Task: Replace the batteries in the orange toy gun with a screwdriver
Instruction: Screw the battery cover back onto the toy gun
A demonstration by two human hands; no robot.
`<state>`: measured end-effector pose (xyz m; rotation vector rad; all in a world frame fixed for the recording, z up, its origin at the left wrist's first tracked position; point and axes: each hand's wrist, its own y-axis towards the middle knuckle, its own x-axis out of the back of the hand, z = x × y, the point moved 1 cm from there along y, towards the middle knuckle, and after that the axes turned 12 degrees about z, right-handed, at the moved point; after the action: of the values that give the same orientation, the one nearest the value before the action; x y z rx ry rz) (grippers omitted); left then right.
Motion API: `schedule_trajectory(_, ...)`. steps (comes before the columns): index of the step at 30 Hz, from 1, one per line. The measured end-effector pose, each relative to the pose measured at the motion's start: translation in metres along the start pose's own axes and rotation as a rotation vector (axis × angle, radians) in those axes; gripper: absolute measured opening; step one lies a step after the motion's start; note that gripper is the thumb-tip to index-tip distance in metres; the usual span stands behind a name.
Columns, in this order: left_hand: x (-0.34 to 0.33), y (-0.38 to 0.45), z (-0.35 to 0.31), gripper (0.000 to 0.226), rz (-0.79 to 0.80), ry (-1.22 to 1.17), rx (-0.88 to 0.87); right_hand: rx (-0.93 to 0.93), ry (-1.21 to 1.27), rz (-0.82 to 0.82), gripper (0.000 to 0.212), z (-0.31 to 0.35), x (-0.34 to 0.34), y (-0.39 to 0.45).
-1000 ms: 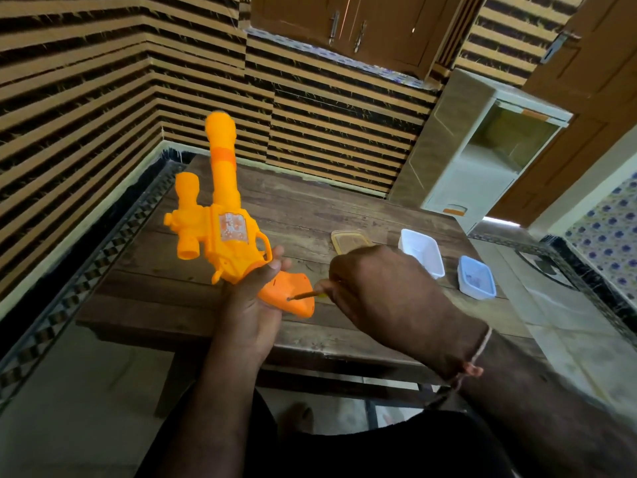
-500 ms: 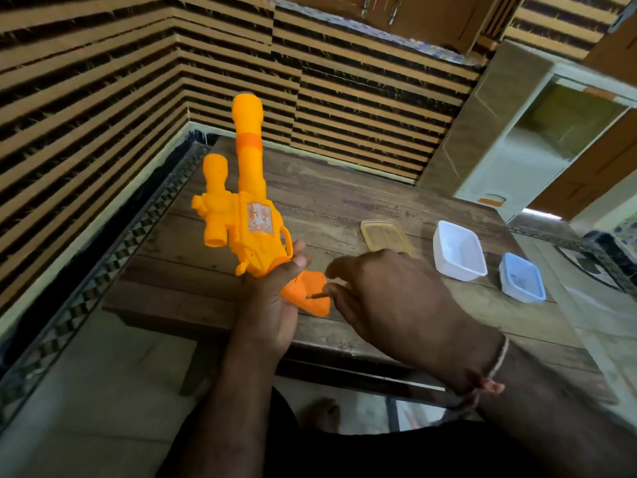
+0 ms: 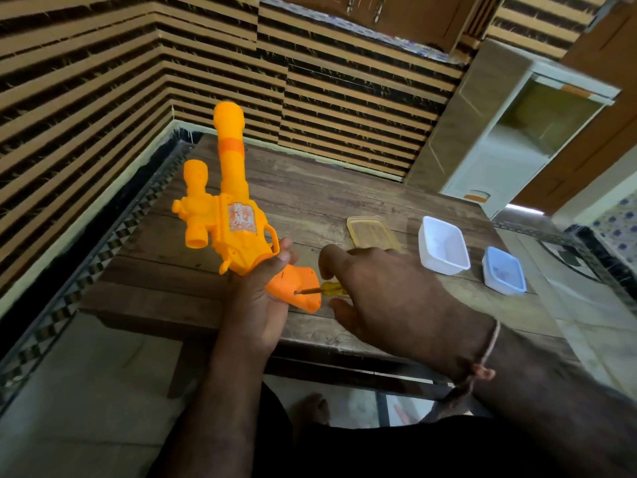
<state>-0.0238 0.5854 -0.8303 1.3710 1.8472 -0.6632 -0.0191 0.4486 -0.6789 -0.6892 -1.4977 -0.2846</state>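
toy gun [image 3: 238,232] held by left hand [image 3: 256,298], barrel at 12 | screwdriver [image 3: 319,290] pinched by right hand [image 3: 389,298], enters handle from 3 o'clock

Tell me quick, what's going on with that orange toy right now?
Left hand grips orange toy gun upright by its handle. Right hand holds screwdriver, tip at a handle screw. Nothing in the way.

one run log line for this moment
step: unscrewing grip | left hand: holds orange plastic toy gun | right hand: holds yellow-handled screwdriver, tip on grip | table: three plastic containers
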Motion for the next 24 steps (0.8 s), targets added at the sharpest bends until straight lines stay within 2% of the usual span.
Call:
schedule_trajectory(3, -0.0018, -0.0013, -0.0025, 0.076, -0.021, 0.003, -0.008, 0.007, 0.010, 0.014, 0.014, -0.0035, 0.0049, 0.0008)
schedule_trajectory(6, -0.0053, -0.0021, -0.0030, 0.068, -0.031, -0.007, 0.008, -0.003, -0.112, 0.000, 0.028, -0.0033, 0.0048, 0.0047)
schedule_trajectory(9, -0.0027, -0.0021, -0.0025, 0.068, -0.032, -0.006, 0.017, 0.016, -0.132, -0.029, 0.029, 0.0022, 0.0016, 0.0046)
schedule_trajectory(11, -0.0003, -0.0028, -0.0035, 0.078, -0.043, -0.005, 0.024, 0.033, -0.087, -0.030, 0.030, 0.0050, 0.0017, 0.0031)
schedule_trajectory(13, 0.0002, -0.0035, -0.0052, 0.087, -0.055, -0.014, 0.034, 0.041, -0.041, 0.009, 0.024, 0.0055, 0.0031, 0.0032)
schedule_trajectory(16, -0.0009, -0.0030, -0.0066, 0.081, -0.069, -0.016, 0.025, 0.038, -0.032, 0.025, 0.010, 0.0023, 0.0070, 0.0053)
schedule_trajectory(19, -0.0034, -0.0033, -0.0049, 0.063, -0.064, -0.039, 0.026, 0.016, -0.113, 0.005, 0.028, -0.0011, 0.0074, 0.0084)
schedule_trajectory(24, -0.0058, -0.0033, -0.0046, 0.079, -0.058, -0.034, 0.029, 0.032, -0.051, -0.006, 0.023, -0.0006, 0.0045, 0.0052)
